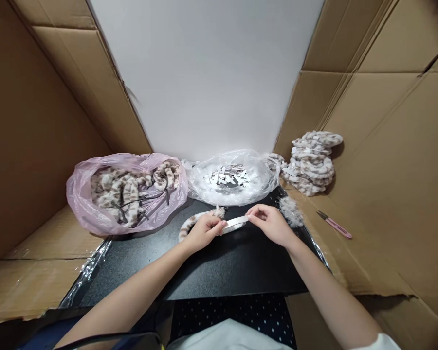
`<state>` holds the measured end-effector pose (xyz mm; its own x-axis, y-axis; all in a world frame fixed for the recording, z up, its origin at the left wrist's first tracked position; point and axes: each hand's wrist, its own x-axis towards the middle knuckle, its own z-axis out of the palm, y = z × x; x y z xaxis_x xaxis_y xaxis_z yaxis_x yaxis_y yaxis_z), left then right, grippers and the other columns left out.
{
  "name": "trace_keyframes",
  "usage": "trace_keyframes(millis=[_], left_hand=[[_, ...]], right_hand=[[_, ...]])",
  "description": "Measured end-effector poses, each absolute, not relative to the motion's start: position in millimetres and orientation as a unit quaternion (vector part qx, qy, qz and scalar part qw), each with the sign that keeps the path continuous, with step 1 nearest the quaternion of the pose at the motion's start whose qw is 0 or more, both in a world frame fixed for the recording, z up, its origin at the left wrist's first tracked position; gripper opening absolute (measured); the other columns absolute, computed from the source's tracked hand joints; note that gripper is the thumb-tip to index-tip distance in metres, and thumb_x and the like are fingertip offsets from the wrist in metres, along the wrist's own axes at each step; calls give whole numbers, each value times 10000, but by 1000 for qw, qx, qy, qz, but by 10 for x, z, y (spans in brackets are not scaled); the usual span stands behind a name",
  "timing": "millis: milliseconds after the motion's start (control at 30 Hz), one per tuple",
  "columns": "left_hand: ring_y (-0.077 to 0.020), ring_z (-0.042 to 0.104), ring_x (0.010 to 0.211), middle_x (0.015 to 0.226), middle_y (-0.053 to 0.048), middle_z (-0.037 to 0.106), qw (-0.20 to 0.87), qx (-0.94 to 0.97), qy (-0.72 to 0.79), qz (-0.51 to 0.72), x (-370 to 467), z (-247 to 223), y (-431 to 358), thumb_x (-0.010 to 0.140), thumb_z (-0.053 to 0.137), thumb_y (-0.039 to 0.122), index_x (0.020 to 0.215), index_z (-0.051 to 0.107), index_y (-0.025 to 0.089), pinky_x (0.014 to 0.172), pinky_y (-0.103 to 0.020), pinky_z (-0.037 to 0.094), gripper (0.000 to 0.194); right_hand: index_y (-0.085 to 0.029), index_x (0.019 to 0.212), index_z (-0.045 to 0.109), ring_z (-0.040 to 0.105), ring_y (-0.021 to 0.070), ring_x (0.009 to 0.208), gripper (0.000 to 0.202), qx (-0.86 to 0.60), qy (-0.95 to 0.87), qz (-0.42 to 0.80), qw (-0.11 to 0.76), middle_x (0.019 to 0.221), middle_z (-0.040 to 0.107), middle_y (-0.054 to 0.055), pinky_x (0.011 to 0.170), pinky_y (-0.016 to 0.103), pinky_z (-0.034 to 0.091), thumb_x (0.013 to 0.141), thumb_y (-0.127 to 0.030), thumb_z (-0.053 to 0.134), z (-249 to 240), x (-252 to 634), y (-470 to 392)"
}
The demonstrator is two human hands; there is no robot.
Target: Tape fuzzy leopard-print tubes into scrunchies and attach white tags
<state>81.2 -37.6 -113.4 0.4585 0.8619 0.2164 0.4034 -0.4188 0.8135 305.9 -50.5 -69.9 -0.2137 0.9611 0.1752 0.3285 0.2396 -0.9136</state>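
Note:
Between my two hands a narrow white strip is stretched, looking like a label or tape. My left hand pinches its left end, and my right hand pinches the right end. Under and behind the left hand lies a spotted furry piece, curved on the black table. Part of it is hidden by that hand. Just behind my hands, a clear plastic bag holds many small white strips.
A pink plastic bag of spotted furry pieces and dark cords stands left. Bundled furry pieces are stacked at the right. Pink-handled thread snips lie on cardboard near a tuft of fluff. Cardboard walls enclose the black table.

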Motion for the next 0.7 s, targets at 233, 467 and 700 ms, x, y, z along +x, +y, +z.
trace_keyframes(millis=[233, 467, 700], left_hand=[[-132, 482, 635, 590, 1, 527, 326, 839, 342, 270, 834, -1059, -388, 913, 494, 390, 564, 569, 155, 642, -257, 359, 427], [-136, 467, 643, 645, -8, 512, 298, 875, 301, 236, 783, -1025, -375, 909, 490, 404, 612, 572, 157, 633, -252, 353, 394], [-117, 495, 566, 596, -4, 600, 292, 861, 320, 265, 803, -1003, -358, 885, 535, 325, 694, 682, 159, 587, -232, 353, 292]], right_hand=[[-178, 685, 611, 660, 225, 921, 216, -463, -652, 425, 424, 889, 666, 71, 843, 353, 496, 787, -362, 659, -501, 3305, -780], [-185, 673, 618, 643, 216, 888, 249, -500, -646, 390, 425, 891, 682, 75, 806, 341, 498, 803, -395, 650, -526, 3479, -940], [-201, 664, 616, 635, 216, 861, 231, -531, -661, 318, 425, 883, 679, 65, 858, 363, 464, 819, -371, 640, -435, 3636, -1134]])
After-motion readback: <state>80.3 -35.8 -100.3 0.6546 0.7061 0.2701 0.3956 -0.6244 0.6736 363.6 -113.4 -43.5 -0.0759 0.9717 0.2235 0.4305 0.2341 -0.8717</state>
